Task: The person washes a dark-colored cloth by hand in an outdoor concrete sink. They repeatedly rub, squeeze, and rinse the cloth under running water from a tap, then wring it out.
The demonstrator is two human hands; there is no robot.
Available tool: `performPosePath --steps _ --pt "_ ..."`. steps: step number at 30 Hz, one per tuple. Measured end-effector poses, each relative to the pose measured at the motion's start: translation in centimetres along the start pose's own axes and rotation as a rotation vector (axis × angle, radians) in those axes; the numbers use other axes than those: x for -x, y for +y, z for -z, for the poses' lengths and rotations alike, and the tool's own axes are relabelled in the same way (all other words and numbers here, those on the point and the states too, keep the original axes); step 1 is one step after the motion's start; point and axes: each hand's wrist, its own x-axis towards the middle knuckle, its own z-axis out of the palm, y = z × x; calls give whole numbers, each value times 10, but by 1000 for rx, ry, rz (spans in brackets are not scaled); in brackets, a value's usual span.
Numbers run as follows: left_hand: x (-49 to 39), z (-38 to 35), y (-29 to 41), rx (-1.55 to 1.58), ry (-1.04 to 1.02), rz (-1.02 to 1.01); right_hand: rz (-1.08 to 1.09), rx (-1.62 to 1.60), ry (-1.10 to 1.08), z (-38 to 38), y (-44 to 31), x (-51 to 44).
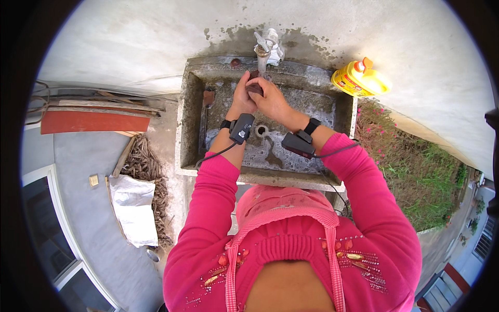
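Note:
My left hand (242,100) and my right hand (274,102) meet below the metal tap (263,58), over the back of a concrete sink (345,134). Between them they grip a dark reddish-brown object (255,89). Fingers cover much of it, so I cannot tell what it is. Some of the same dark colour shows just above the fingers, close to the spout. Suds and wet patches spread over the sink floor around the round drain hole (261,131). Each wrist wears a black strap with a small device and a cable.
A yellow plastic bottle (356,80) with an orange cap stands at the sink's back right corner. A small reddish-brown round thing (236,62) sits on the back ledge. Another brownish piece (208,97) lies inside at the left. Firewood (142,160) is piled left; plants (417,175) grow right.

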Motion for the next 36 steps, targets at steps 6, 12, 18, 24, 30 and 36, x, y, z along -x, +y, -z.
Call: performPosePath --steps 6,12,18,24,30,36 --pt "0 12 -18 109 114 -53 -62 65 116 8 -4 -1" --pt "5 -7 -15 -147 405 -230 -223 135 176 10 59 -39" --pt "26 -26 -10 -100 636 -60 -333 -77 -36 11 59 -50" --pt "5 -21 -12 108 353 -57 71 335 87 2 14 -29" --pt "4 2 -5 -107 214 -108 -29 -274 -111 5 -14 8" --pt "7 -9 -26 -73 404 -168 -173 288 131 11 9 -9"
